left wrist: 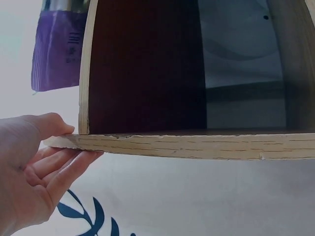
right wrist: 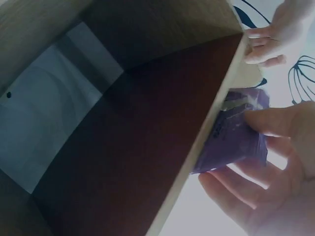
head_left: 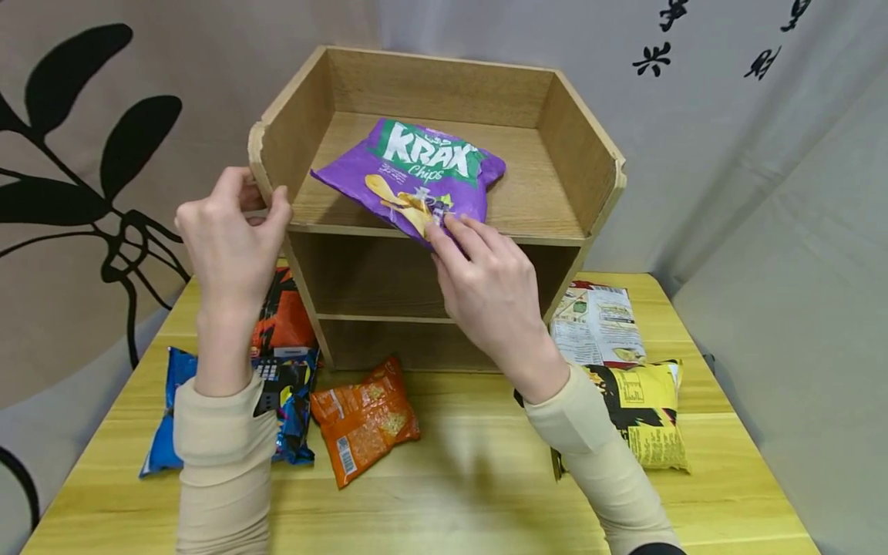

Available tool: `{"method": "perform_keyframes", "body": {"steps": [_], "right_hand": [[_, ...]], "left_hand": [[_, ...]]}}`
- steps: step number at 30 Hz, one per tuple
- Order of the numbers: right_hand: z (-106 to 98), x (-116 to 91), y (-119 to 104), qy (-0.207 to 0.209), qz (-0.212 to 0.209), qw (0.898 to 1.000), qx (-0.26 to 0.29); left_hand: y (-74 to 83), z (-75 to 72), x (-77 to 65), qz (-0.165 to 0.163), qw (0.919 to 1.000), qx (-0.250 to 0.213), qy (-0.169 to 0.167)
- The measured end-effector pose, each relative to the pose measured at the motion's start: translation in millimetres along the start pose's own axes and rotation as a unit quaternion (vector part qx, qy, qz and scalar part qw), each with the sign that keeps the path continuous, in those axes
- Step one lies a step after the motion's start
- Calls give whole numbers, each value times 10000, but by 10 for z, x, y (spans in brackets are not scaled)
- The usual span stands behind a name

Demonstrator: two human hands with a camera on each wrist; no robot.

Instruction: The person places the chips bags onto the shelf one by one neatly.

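Observation:
A purple bag of KRAX chips (head_left: 430,173) lies label up on the top level of a wooden shelf unit (head_left: 444,89), its near corner over the front edge. My right hand (head_left: 492,285) pinches that corner, thumb below and fingers above. In the right wrist view, part of the purple bag (right wrist: 231,132) shows past the board, by the right thumb. My left hand (head_left: 232,231) grips the front edge of the unit's left side panel. In the left wrist view, the thumb and fingers of the left hand (left wrist: 19,167) lie on opposite faces of that panel (left wrist: 197,146).
An orange snack bag (head_left: 368,420) lies before the unit on the wooden table (head_left: 444,509). Left of it are a blue bag (head_left: 294,439) and a red bag (head_left: 284,316), partly behind my arm. On the right lie a yellow bag (head_left: 648,416) and a white-and-red pack (head_left: 600,324).

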State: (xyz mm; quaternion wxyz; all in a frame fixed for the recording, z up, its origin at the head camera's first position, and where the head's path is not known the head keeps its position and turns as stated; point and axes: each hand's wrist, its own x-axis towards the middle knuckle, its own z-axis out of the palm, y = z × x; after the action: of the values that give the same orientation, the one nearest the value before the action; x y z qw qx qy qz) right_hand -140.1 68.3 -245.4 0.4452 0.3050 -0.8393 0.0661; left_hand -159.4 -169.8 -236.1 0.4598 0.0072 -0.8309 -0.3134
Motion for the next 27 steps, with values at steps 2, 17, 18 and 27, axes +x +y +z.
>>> {"method": "perform_keyframes", "body": {"steps": [2,17,18,27], "right_hand": [[34,-7,27,-44,-78,10000,6],[164,45,89,-265,-454,9985,174],[170,54,88,-291,-466,9983,186],[252,129,69,-659,-361,9967,316]], "left_hand": [[2,0,-3,4,10000,8,-7],[8,-1,-7,-74,9999,-112,10],[8,-3,-7,-85,9999,-108,2],[22,-13,-11,-76,9999,46,-91]]}}
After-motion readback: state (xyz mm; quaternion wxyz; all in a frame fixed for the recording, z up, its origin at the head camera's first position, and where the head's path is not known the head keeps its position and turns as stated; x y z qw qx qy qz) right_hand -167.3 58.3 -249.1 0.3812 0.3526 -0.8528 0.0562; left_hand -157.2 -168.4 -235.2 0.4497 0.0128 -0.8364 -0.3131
